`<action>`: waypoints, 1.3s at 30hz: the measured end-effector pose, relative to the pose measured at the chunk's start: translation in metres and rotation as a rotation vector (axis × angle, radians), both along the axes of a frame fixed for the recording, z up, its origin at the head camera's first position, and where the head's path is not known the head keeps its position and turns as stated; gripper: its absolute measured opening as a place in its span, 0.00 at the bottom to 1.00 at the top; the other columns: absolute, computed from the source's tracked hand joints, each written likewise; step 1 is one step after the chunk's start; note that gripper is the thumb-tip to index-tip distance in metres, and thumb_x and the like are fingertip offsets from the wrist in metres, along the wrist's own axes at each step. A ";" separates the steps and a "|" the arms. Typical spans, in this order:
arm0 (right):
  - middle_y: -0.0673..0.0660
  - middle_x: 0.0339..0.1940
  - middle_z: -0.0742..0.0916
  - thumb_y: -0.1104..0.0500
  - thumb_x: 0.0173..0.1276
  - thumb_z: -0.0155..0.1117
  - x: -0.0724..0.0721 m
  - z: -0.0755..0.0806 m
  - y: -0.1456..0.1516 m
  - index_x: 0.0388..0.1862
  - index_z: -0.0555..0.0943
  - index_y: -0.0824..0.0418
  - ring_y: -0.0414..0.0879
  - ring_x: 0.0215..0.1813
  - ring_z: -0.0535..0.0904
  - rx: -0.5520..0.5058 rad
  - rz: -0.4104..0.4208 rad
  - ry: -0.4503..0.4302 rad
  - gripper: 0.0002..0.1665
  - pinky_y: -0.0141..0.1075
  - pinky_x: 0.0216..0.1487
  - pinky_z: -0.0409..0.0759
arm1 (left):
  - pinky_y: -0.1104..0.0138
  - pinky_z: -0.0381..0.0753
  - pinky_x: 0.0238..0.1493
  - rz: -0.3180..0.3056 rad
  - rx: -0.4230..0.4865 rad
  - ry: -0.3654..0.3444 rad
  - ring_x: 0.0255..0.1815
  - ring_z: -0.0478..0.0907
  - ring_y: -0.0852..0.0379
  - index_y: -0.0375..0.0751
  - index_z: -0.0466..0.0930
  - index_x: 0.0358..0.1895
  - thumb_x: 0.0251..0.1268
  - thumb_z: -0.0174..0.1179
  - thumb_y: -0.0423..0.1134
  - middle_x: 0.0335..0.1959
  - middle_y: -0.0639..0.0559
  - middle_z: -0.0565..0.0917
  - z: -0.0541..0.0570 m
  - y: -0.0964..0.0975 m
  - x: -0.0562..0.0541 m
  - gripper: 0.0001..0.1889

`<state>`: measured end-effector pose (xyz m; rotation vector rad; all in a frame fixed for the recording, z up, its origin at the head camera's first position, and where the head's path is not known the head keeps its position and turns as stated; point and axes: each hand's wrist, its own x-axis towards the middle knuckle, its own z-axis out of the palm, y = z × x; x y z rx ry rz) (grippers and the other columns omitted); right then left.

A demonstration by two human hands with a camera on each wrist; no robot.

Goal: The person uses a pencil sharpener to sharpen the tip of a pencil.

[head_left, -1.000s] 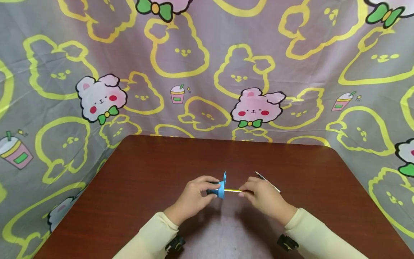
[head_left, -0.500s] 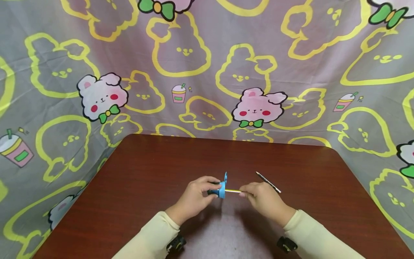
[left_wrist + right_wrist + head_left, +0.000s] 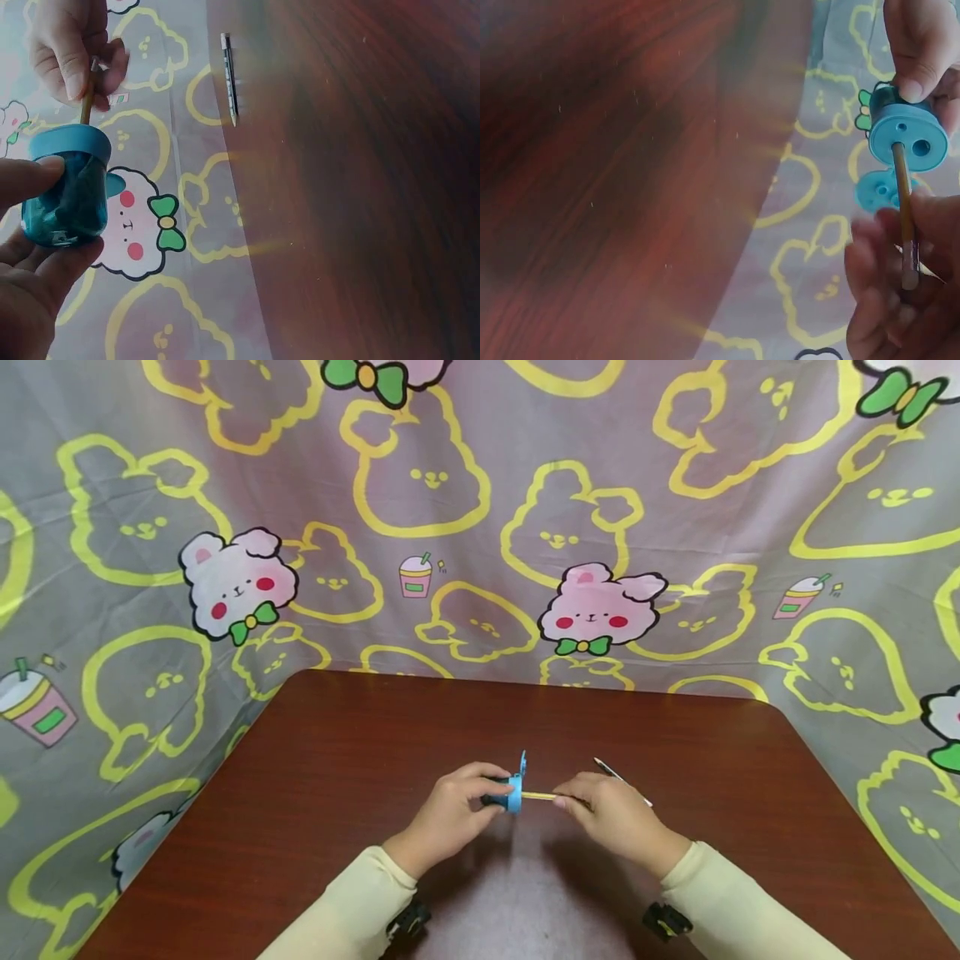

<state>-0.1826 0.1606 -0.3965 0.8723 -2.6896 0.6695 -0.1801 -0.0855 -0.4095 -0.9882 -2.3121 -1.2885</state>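
My left hand (image 3: 450, 810) grips a blue pencil sharpener (image 3: 66, 187) by its see-through, dark-looking container, thumb on one side and fingers on the other. Its round cap (image 3: 919, 159) faces right and has holes of different sizes. A hinged lid (image 3: 871, 190) hangs open from the cap's edge. One end of a yellowish pencil (image 3: 905, 206) is inside a hole, so its tip is hidden. Near the pencil's other end, my right hand (image 3: 611, 814) pinches the shaft between thumb and fingers; those fingers look blurred in the right wrist view.
A second pencil (image 3: 229, 79), dark with a pale end, lies on the brown table (image 3: 360, 735) beyond my right hand, partly covered by it in the head view. A cartoon-patterned cloth (image 3: 480, 552) hangs around the table's back and sides.
The sharpener and its pencil have risen slightly. My right fingers have shifted around the pencil, and its visible side has gone from yellow and white to tan, as if turned.
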 end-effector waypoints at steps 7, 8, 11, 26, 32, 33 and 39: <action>0.47 0.34 0.83 0.62 0.48 0.79 0.001 -0.005 0.003 0.40 0.86 0.58 0.41 0.36 0.78 -0.026 0.027 0.417 0.18 0.36 0.36 0.81 | 0.64 0.81 0.47 0.068 0.085 -0.278 0.51 0.80 0.55 0.37 0.86 0.47 0.53 0.69 0.27 0.50 0.53 0.82 0.003 -0.002 0.002 0.16; 0.47 0.33 0.82 0.61 0.52 0.77 0.000 -0.006 0.003 0.38 0.86 0.58 0.41 0.35 0.77 -0.042 0.051 0.461 0.13 0.35 0.34 0.80 | 0.64 0.81 0.48 0.066 0.095 -0.294 0.51 0.80 0.54 0.37 0.86 0.48 0.54 0.69 0.27 0.50 0.53 0.82 0.003 -0.002 0.002 0.16; 0.48 0.30 0.81 0.54 0.69 0.63 -0.001 -0.009 0.003 0.33 0.85 0.59 0.41 0.32 0.76 -0.074 0.100 0.567 0.11 0.38 0.37 0.81 | 0.64 0.81 0.48 0.053 0.103 -0.303 0.51 0.80 0.53 0.36 0.86 0.48 0.54 0.68 0.26 0.51 0.52 0.82 0.002 -0.002 0.003 0.16; 0.46 0.21 0.81 0.62 0.57 0.73 0.006 0.000 0.008 0.26 0.86 0.59 0.34 0.21 0.71 -0.306 -0.008 -0.310 0.03 0.29 0.21 0.71 | 0.77 0.80 0.39 -0.039 -0.026 0.175 0.46 0.82 0.50 0.34 0.88 0.41 0.45 0.70 0.20 0.46 0.45 0.83 -0.007 0.003 0.004 0.16; 0.48 0.20 0.79 0.59 0.62 0.69 0.005 0.008 0.009 0.32 0.86 0.63 0.38 0.20 0.70 -0.282 -0.044 -0.483 0.07 0.32 0.20 0.71 | 0.76 0.80 0.39 -0.025 -0.054 0.205 0.44 0.82 0.52 0.35 0.88 0.40 0.45 0.71 0.21 0.46 0.45 0.83 -0.005 0.002 0.004 0.15; 0.47 0.23 0.81 0.59 0.62 0.69 0.006 0.006 0.008 0.32 0.87 0.62 0.37 0.22 0.73 -0.218 -0.032 -0.380 0.06 0.32 0.23 0.74 | 0.76 0.80 0.36 -0.022 -0.050 0.167 0.43 0.82 0.53 0.35 0.88 0.41 0.46 0.71 0.21 0.46 0.45 0.83 -0.005 0.002 0.004 0.15; 0.46 0.34 0.83 0.62 0.49 0.78 0.007 -0.005 0.003 0.40 0.87 0.59 0.39 0.37 0.80 -0.009 -0.014 0.276 0.16 0.41 0.52 0.80 | 0.69 0.81 0.36 0.047 0.001 -0.151 0.43 0.81 0.56 0.35 0.87 0.44 0.51 0.70 0.25 0.48 0.49 0.83 0.000 -0.001 0.005 0.14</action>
